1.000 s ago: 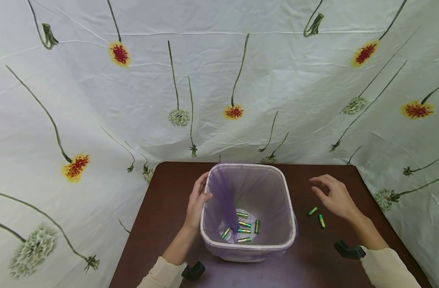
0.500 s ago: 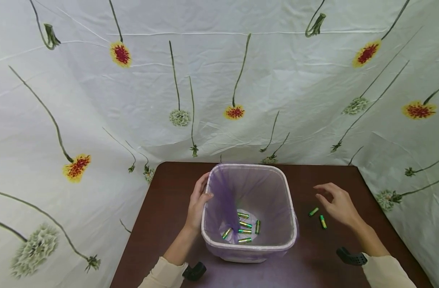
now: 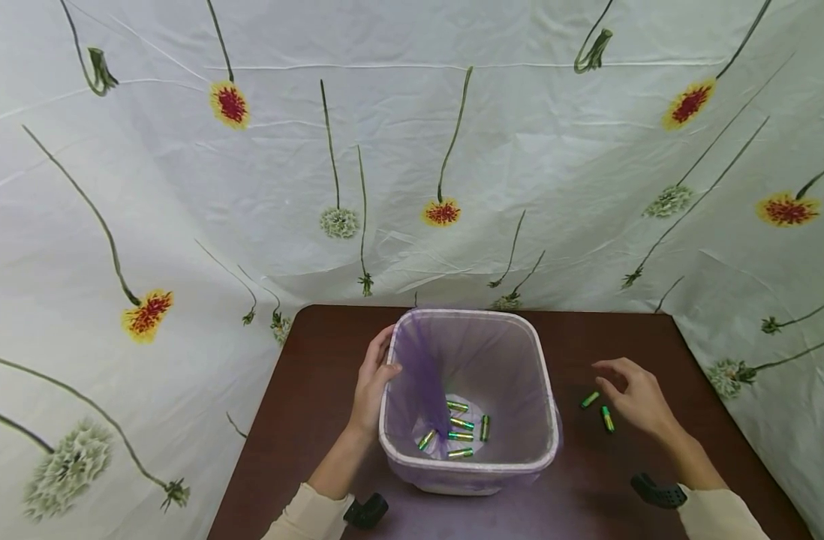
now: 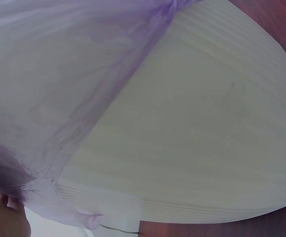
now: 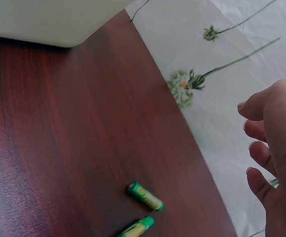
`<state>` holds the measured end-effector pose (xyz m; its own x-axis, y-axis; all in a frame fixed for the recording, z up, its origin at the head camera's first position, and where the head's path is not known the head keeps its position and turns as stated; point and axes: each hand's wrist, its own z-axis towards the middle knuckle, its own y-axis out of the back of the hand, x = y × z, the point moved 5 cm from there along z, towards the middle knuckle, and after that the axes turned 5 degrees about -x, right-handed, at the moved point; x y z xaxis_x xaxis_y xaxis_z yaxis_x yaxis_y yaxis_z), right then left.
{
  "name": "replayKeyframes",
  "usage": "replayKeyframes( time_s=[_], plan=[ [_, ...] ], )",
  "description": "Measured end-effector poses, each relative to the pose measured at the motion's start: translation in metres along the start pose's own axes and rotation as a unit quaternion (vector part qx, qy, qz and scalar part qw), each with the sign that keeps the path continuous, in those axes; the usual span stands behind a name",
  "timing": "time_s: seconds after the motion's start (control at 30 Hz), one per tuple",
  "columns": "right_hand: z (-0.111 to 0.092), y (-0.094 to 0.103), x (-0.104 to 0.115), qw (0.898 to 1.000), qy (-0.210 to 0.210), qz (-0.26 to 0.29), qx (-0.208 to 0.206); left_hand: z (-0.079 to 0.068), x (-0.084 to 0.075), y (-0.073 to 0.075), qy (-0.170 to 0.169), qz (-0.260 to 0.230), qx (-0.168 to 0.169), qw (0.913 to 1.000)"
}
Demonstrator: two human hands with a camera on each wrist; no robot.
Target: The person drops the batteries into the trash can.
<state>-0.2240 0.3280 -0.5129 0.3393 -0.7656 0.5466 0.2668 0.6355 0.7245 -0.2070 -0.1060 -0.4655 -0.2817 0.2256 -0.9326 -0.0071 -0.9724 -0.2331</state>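
A white waste bin [image 3: 479,466] with a thin purple liner [image 3: 412,360] stands on the table. My left hand [image 3: 371,382] grips its left rim, thumb inside and fingers outside. Several green and gold batteries [image 3: 461,436] lie at the bottom of the bin. To its right, my right hand [image 3: 638,394] hovers with loosely bent fingers and nothing in them. Two more batteries lie on the table just left of that hand: the farther battery [image 3: 590,400] and the nearer battery [image 3: 608,419]. The right wrist view shows both close up, one a green-and-yellow battery [image 5: 145,196].
The dark reddish-brown table [image 3: 304,352] ends shortly behind the bin and to the right of my right hand. A white cloth with printed flowers [image 3: 398,172] hangs around it at the back and sides. A black band [image 3: 657,491] sits at each wrist.
My right hand has moved slightly down and right, nearer the two loose batteries. The left hand keeps its grip on the bin, and the batteries stay where they were.
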Motion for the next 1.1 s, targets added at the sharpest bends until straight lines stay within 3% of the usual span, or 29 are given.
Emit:
replayKeyframes(
  time_s=[0.6,0.87,1.1],
  plan=[
    [-0.032,-0.024,-0.031,0.998,-0.041,0.003,-0.04,-0.001,0.0,0.001,0.005,-0.003,0.001,1.0],
    [-0.054,-0.04,-0.052,0.993,-0.088,-0.021,-0.074,0.0,-0.001,0.0,0.004,0.002,0.004,1.0],
    [-0.076,-0.054,-0.067,0.99,-0.126,-0.02,-0.057,-0.001,-0.001,0.0,0.004,0.003,0.005,1.0]
  ],
)
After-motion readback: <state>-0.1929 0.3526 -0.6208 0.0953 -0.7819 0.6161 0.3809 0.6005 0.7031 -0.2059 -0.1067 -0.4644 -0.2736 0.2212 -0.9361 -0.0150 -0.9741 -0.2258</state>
